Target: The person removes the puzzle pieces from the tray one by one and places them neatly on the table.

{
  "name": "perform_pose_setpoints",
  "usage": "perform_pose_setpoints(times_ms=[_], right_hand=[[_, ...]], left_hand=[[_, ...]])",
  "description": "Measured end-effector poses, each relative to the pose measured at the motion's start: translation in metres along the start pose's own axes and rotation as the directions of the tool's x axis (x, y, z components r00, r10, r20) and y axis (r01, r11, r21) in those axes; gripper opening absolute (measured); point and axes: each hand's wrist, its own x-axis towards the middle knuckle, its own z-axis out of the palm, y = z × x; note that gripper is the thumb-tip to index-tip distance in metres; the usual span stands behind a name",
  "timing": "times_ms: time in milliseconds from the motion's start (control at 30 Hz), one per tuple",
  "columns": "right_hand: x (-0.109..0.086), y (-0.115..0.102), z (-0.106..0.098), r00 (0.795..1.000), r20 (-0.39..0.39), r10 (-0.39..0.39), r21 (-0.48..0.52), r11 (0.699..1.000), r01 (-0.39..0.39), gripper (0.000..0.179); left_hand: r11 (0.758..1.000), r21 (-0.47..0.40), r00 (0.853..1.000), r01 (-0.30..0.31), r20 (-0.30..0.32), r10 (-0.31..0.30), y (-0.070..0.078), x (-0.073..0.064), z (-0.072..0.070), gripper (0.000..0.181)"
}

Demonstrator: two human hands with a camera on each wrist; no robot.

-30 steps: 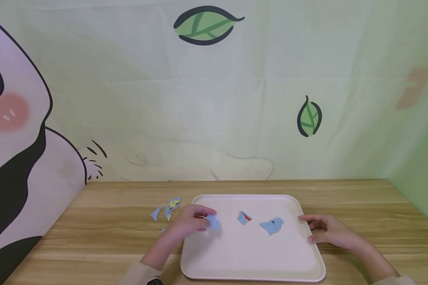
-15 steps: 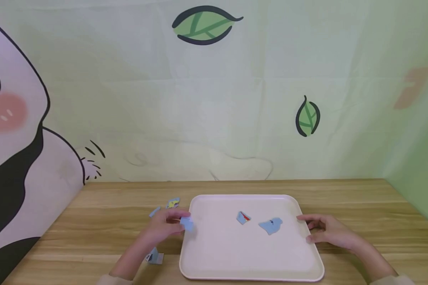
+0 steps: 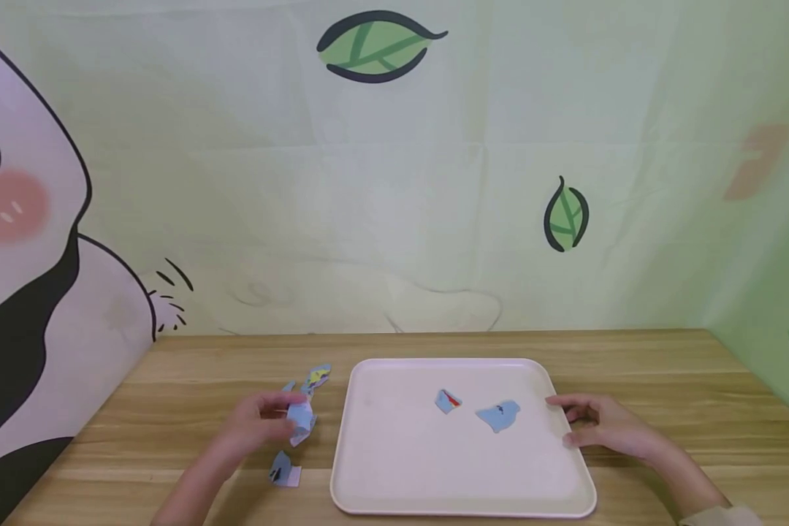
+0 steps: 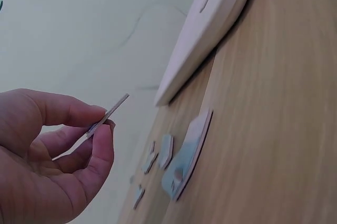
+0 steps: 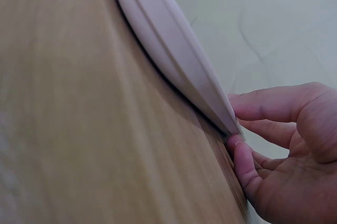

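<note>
My left hand (image 3: pixel 253 422) pinches a small light-blue puzzle piece (image 3: pixel 299 413) between thumb and fingers, left of the tray. From the left wrist, this thin piece (image 4: pixel 113 110) appears edge-on, raised above the table. Two pieces lie apart on the pale rectangular tray (image 3: pixel 454 467): a blue one with a red stripe (image 3: pixel 447 401) and a larger blue one (image 3: pixel 500 416). My right hand (image 3: pixel 611 424) holds the tray's right rim with fingers and thumb; the right wrist view shows the fingertips at the tray's edge (image 5: pixel 174 50).
Left of the tray, on the wooden table (image 3: pixel 191 409), lie more puzzle pieces: a yellow-and-blue one (image 3: pixel 318 375), a partly covered blue one (image 3: pixel 288 385) and a blue one with a pale block (image 3: pixel 286 469). A printed cloth backdrop (image 3: pixel 368 197) rises behind the table.
My left hand has carried the light-blue piece leftward, from over the tray to over the table beside the loose pieces. The right hand stays at the tray's rim.
</note>
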Motion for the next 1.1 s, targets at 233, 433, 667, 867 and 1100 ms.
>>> perform_pose_setpoints(times_ms=[233, 433, 667, 867, 1100], right_hand=[[0.001, 0.001, 0.0, 1.0, 0.003, 0.013, 0.004, 1.0, -0.013, 0.058], [0.001, 0.001, -0.001, 1.0, 0.003, 0.016, 0.002, 1.0, -0.016, 0.058], [0.0, 0.0, -0.001, 1.0, 0.003, 0.023, 0.009, 1.0, -0.023, 0.059], [-0.001, 0.0, 0.0, 1.0, 0.001, 0.017, 0.004, 1.0, -0.017, 0.058], [0.0, -0.002, 0.0, 1.0, 0.003, 0.015, 0.008, 1.0, -0.015, 0.058]], left_hand=[[1.0, 0.002, 0.997, 0.021, -0.076, -0.021, -0.013, -0.006, -0.017, 0.04], [0.998, 0.034, 0.992, 0.058, -0.11, -0.054, -0.024, -0.007, -0.026, 0.041], [0.992, 0.095, 0.991, 0.085, -0.112, -0.074, -0.028, -0.006, -0.027, 0.042], [0.987, 0.126, 0.991, 0.097, -0.105, -0.084, -0.029, -0.005, -0.027, 0.04], [0.98, 0.165, 0.99, 0.109, -0.111, -0.091, -0.027, -0.005, -0.029, 0.039]])
